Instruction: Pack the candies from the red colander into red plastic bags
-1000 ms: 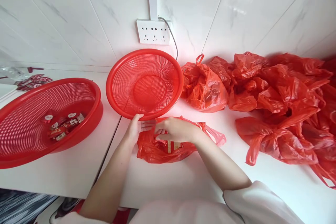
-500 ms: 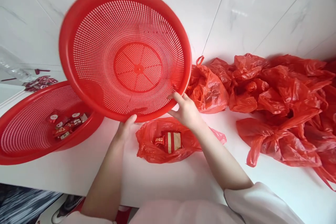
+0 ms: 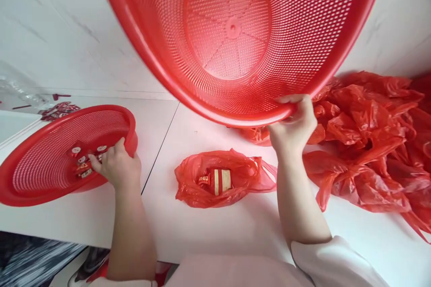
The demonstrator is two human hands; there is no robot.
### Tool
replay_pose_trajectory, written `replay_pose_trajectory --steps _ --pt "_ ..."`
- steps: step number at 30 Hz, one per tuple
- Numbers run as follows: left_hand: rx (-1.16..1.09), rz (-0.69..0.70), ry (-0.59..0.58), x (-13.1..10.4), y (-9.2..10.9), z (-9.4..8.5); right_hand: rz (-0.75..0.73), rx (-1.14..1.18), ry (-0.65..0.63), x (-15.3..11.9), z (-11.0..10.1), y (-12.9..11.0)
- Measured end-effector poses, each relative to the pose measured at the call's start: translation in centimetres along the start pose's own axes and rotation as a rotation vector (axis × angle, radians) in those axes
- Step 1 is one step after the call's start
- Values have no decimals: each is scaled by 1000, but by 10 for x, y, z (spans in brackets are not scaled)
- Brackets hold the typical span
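Note:
My right hand (image 3: 294, 123) grips the rim of a large empty red mesh basket (image 3: 232, 67), raised and tilted so its inside faces me. At the left, my left hand (image 3: 117, 163) closes over the near right rim of a second red mesh basket (image 3: 43, 166), its thumb reaching inside. Several small red snack packets (image 3: 84, 163) lie at the bottom of that basket, partly hidden by the hand. Between my arms, an open red plastic bag (image 3: 191, 188) rests on the white table, holding a red-and-cream packet (image 3: 220, 181).
Many filled red plastic bags (image 3: 367, 143) are heaped on the right of the table (image 3: 215, 233). At the far left are a clear plastic bottle (image 3: 20, 89), dark red packets (image 3: 59, 111) and a white tray edge (image 3: 20, 130). A marbled wall (image 3: 67, 31) stands behind.
The empty basket has moved right and up, closer to me, now in my right hand alone. My left hand has let go of it and moved left onto the other basket.

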State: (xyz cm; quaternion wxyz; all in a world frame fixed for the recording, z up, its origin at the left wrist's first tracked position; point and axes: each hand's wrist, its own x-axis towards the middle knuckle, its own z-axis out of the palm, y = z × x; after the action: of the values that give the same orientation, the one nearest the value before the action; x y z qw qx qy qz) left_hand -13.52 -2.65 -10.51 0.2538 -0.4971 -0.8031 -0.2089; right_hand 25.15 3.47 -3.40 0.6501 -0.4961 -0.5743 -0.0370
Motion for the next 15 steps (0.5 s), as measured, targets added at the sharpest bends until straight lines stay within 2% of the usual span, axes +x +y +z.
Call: replay_pose_trajectory --steps 3,6,11,15 --pt "-22 32 48 0 -1 5 -1 42 55 10 -9 8" --pt "-133 91 79 0 4 9 12 51 63 14 -13 12" --pt "-315 158 115 -3 15 16 34 20 26 11 -11 12" --pt "-479 247 87 -8 22 23 38 -6 -35 8 -6 12"
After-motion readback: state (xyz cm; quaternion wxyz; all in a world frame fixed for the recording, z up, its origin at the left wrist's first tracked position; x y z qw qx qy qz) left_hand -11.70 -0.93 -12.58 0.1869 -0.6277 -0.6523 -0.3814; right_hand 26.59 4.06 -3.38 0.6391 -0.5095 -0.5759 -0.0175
